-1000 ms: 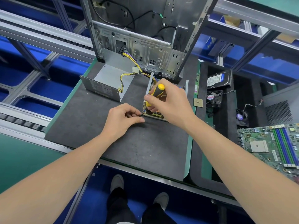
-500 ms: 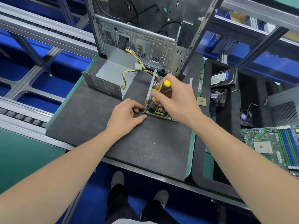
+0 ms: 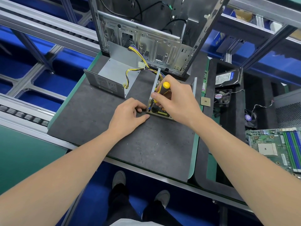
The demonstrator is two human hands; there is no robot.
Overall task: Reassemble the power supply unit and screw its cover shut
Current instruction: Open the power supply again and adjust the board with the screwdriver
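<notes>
While poised over the opened unit, grips tight with the right hand (image 3: 177,101): thumb and fingers curled close round the handle of the yellow-and-black screwdriver (image 3: 162,88). Points the shaft down into the near left corner of the power supply unit base (image 3: 164,113), among the parts on its circuit board; tip hidden. Either side of that grip: the base's 2 upright metal walls. Rests the left hand (image 3: 128,116) on the dark mat (image 3: 146,152) just left of the grip, fingers loosely bent, thumb and forefinger parted, both tips against the base's corner. Beyond the left hand, apart from the screwdriver: grey power supply cover (image 3: 112,70), yellow and black wires (image 3: 126,77) draped on it. Behind the grip: bare computer case (image 3: 154,46). Right of the grip: CPU chip (image 3: 205,101), cooling fan (image 3: 222,97), hard drive (image 3: 227,78), motherboard (image 3: 276,147).
</notes>
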